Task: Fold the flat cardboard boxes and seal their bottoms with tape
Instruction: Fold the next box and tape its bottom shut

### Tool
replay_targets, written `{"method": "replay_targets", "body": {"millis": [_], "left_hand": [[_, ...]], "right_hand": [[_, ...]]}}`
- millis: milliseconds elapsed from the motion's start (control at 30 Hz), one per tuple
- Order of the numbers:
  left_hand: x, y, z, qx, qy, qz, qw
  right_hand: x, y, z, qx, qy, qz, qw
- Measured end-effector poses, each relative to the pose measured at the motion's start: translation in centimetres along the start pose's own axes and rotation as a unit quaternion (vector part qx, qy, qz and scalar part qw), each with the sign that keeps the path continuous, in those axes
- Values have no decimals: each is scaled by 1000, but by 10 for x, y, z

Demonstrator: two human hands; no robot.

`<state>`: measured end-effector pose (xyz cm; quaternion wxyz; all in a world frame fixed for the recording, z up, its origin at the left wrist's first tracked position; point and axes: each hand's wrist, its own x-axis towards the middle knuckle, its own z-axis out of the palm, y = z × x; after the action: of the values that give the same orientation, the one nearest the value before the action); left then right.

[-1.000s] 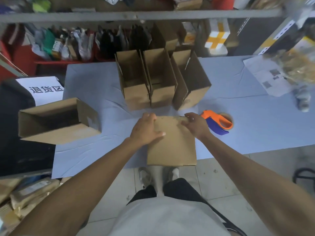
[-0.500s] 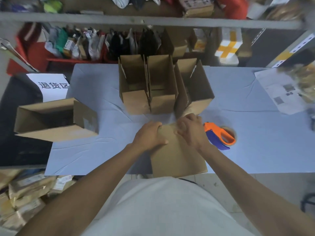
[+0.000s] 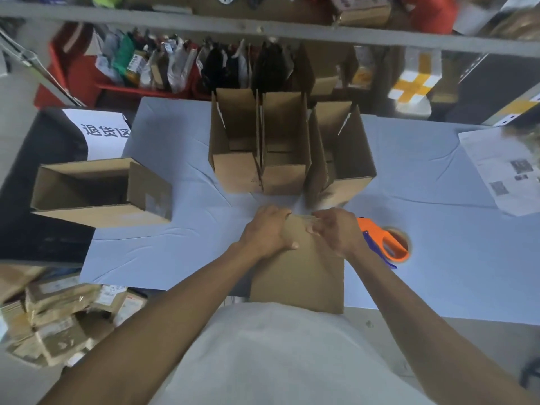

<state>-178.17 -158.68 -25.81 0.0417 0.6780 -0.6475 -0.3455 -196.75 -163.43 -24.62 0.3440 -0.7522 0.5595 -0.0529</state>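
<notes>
A flat brown cardboard box lies at the near edge of the blue table, hanging over it toward my body. My left hand and my right hand both grip the box's far edge, fingers curled over it. An orange tape dispenser with a blue blade part rests on the table just right of my right hand. Three folded open boxes stand in a row beyond my hands. A fourth folded box lies on its side at the left.
A paper sheet lies at the table's right. A white sign with printed characters sits at the back left. Shelves with packed goods run behind the table. Wrapped parcels pile on the floor at the left.
My right hand slid left along the box's far edge toward my left hand, and both now curl over that edge. The camera moved closer over the table.
</notes>
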Motion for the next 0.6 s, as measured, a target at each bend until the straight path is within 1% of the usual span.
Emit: {"method": "replay_targets", "body": {"millis": [100,233,333,400,467,500,533,600], "left_hand": [[1,-6,-6,17,1,1,1000],[0,-14,-8,53,3,17,998],[-1,-18,-1,59,31,26,997],[-2,-20,5,34,67,27,997],[-2,-19,7,-30,101,18,994],[-1,-18,6,-67,112,12,991],[-1,-17,6,-99,118,8,988],[-1,-13,3,-118,120,-3,986]], "right_hand": [[1,-5,6,-2,2,-22,1000],[4,-5,15,26,12,-10,1000],[4,-4,20,28,12,-18,999],[7,-2,22,-7,19,-16,1000],[11,0,22,-52,16,12,998],[12,1,21,-52,4,25,998],[14,1,19,-29,-10,35,999],[16,2,15,25,-30,40,998]]}}
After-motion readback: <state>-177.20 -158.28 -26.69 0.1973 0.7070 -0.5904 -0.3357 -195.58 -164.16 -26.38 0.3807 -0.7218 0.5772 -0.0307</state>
